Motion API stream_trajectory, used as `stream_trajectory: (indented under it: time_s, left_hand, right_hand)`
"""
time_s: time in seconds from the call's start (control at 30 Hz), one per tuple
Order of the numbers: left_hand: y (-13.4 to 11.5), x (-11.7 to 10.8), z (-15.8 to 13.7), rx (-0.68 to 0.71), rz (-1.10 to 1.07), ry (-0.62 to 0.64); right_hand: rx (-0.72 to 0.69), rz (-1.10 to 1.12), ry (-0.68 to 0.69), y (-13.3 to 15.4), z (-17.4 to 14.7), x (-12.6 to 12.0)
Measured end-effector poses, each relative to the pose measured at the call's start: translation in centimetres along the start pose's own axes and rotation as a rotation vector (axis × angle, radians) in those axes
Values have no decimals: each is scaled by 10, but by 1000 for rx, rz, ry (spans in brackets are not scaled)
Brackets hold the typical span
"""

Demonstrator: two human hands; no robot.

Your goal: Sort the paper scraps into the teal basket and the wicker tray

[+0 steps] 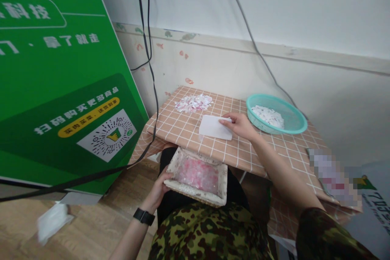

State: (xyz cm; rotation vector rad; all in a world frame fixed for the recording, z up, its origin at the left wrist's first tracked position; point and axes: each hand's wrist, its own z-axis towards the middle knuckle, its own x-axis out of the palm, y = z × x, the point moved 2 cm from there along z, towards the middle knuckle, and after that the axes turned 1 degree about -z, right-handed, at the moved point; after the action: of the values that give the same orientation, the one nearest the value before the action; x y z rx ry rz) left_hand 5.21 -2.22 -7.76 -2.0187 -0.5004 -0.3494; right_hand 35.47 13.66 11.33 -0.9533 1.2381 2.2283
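My left hand grips the left rim of a whitish rectangular basket, which rests on my lap under the table's front edge. Pinkish and clear small bits cover its bottom. On the table, my right hand is closed on the right edge of a white rectangular card, thumb on top. The card lies flat or nearly flat on the cloth. Farther back is a heap of small white and pink pieces. To the right of that hand stands a turquoise plastic basket with small white pieces inside.
A checked brown cloth covers the table against the wall. Black cables hang down at the left beside a green machine. A blurred flat packet lies at the right edge. A white plastic bag is on the floor.
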Motion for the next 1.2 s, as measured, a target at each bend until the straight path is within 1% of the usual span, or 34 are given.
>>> stream_trajectory:
  time_s: [0.2,0.33,0.47,0.63,0.73,0.8,0.9,1.0,1.1,1.2]
  left_hand:
    - [-3,3,-2,-4,-11,4]
    - [-3,4,-3,-13,-3,-18]
    - [-3,3,-2,-13,-8,-9]
    - [-2,1,-2,-7,-14,21]
    - [-1,1,-1,-3,-14,17]
    - [-1,0,0,-6,-15,7]
    - [0,0,0,-7,-16,3]
    - [0,1,0,-13,-18,-3]
    - [-1,1,-1,-24,-15,-11]
    - [-1,1,-2,-18,-11,4]
  right_hand:
    - [23,-7,1,9,-4,-4]
    - [16,-47,39,12,-7,-3]
    - [-12,-84,56,16,-8,-3]
    - [-55,-201,38,20,-8,-16]
    - [-41,-257,4,21,-10,-26]
    - [-27,-247,4,23,-13,-29]
    - [-41,-175,57,28,-18,-25]
    - [-88,-120,93,33,-19,-15]
    - [-93,-128,63,31,-18,-8]
    - [-57,-190,5,24,-15,-10]
